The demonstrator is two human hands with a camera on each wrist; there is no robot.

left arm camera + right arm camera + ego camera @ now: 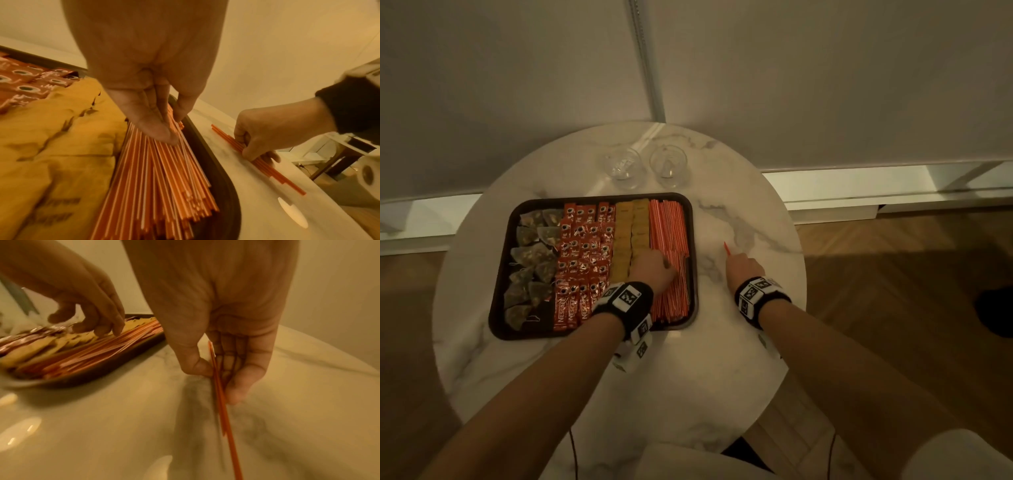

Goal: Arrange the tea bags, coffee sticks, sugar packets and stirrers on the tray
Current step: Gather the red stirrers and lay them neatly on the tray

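Observation:
A dark tray (499, 274) on the round marble table holds tea bags (534, 253) at the left, then red coffee sticks (585, 253), brown sugar packets (628, 226) and a row of orange stirrers (669, 226) along its right side. My left hand (654, 270) presses its straight fingers (156, 128) onto the tray's stirrers (156, 178), thumb beside them. To the right of the tray, my right hand (743, 267) pinches a few loose stirrers (228, 426) between thumb and fingers, low over the tabletop. Their far tip (726, 247) pokes out past the hand.
Two clear glasses (624, 169) (668, 166) stand behind the tray near the wall. The marble table (743, 212) ends in a curved edge to the right of my right hand, with wooden floor below.

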